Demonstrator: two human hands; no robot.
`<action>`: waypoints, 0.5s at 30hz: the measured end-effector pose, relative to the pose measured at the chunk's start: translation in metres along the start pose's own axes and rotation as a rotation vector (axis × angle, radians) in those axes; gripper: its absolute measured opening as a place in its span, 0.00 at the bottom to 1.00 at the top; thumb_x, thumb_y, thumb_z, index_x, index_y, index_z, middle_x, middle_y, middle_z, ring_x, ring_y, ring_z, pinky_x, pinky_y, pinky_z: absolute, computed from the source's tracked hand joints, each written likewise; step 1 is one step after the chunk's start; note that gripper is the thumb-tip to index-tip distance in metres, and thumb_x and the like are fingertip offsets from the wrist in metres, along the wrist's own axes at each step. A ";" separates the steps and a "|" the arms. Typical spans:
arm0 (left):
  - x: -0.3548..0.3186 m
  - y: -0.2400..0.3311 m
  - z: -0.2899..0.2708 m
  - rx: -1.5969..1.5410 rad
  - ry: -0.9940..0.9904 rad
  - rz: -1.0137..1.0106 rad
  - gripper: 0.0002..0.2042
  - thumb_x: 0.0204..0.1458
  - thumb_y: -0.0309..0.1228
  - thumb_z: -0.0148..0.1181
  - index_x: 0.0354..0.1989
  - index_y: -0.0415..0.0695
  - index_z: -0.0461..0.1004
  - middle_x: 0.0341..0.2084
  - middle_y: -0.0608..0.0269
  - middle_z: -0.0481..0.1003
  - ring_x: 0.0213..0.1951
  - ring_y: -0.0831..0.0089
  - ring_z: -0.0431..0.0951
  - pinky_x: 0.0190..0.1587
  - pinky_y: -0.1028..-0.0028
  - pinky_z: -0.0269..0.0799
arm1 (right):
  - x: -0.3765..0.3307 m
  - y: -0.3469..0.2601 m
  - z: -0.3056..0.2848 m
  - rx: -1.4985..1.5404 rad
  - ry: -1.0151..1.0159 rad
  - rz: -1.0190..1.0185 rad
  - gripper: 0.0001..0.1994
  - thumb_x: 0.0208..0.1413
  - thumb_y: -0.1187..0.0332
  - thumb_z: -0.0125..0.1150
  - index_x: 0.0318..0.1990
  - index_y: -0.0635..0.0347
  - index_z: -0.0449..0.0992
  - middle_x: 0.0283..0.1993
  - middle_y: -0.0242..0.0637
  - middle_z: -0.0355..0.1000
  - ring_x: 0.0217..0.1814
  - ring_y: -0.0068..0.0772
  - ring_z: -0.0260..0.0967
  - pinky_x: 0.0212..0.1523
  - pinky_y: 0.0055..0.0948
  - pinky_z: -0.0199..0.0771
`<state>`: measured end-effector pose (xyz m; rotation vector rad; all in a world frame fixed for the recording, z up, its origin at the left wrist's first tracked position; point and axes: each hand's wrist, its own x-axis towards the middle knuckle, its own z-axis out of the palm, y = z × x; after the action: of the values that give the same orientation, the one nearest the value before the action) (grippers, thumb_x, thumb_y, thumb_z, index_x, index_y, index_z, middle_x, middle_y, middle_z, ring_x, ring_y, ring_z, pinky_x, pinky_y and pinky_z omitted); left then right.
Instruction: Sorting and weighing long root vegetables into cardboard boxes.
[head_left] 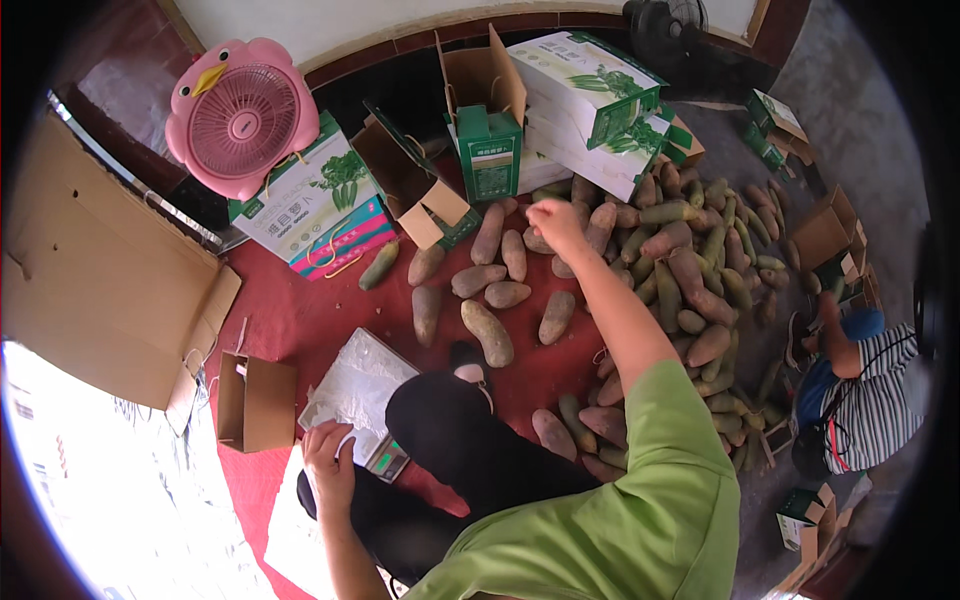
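Green cloth of the wearer's shirt (600,510) fills the bottom of my feed, closest to the lens, with dark-clad knees just beyond it. From where I watch, the right hand (557,222) is stretched far forward over the near edge of a large heap of pinkish and green root vegetables (705,280), its fingers bent inward; I cannot tell whether they grasp anything or touch the roots below. On the left, the other hand (328,465) is curled beside a flat scale (360,385), with a thin white strip (346,438) showing at its fingers; whether that strip is gripped, I cannot make out. The heap spreads to the right of the outstretched arm, and looser pieces, among them a long tan root (487,333), lie apart on the red mat (300,315) between the hands. No root sits on the scale. A small brown carton (272,405) stands just left of it, and larger printed boxes (590,75) are stacked at the back. I judge the step in hand to be reaching among the roots to select one; the next move would call for a firm wrap around its middle, then a lift clear of its neighbours.
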<state>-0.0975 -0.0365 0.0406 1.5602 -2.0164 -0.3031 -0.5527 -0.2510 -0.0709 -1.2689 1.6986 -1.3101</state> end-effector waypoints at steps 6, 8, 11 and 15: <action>0.009 -0.028 0.019 0.040 -0.107 -0.034 0.09 0.40 0.20 0.60 0.33 0.41 0.77 0.34 0.56 0.74 0.41 0.57 0.72 0.48 0.63 0.64 | 0.103 -0.015 -0.006 -0.163 0.178 -0.100 0.18 0.49 0.56 0.61 0.39 0.63 0.77 0.34 0.45 0.77 0.37 0.42 0.75 0.40 0.35 0.73; 0.009 -0.036 0.023 0.045 -0.117 -0.051 0.09 0.40 0.20 0.60 0.33 0.41 0.77 0.34 0.56 0.74 0.41 0.57 0.72 0.49 0.62 0.64 | 0.130 -0.019 -0.003 -0.169 0.290 -0.069 0.23 0.49 0.54 0.61 0.45 0.65 0.74 0.42 0.48 0.75 0.46 0.45 0.73 0.47 0.37 0.71; 0.005 -0.053 0.028 0.075 -0.155 -0.132 0.09 0.40 0.21 0.60 0.33 0.41 0.77 0.34 0.56 0.74 0.41 0.57 0.72 0.49 0.62 0.64 | 0.161 -0.026 0.008 -0.232 0.362 -0.083 0.28 0.47 0.50 0.62 0.49 0.67 0.72 0.45 0.50 0.74 0.48 0.46 0.72 0.49 0.38 0.70; 0.012 -0.060 0.029 0.073 -0.170 -0.196 0.09 0.41 0.21 0.61 0.33 0.42 0.78 0.33 0.56 0.74 0.41 0.58 0.73 0.48 0.63 0.65 | 0.190 -0.028 0.015 -0.297 0.381 -0.065 0.31 0.46 0.49 0.62 0.49 0.68 0.72 0.44 0.54 0.74 0.49 0.52 0.71 0.49 0.41 0.69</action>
<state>-0.0667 -0.0704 -0.0091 1.8374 -2.0230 -0.4565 -0.5935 -0.4365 -0.0362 -1.3063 2.2008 -1.4468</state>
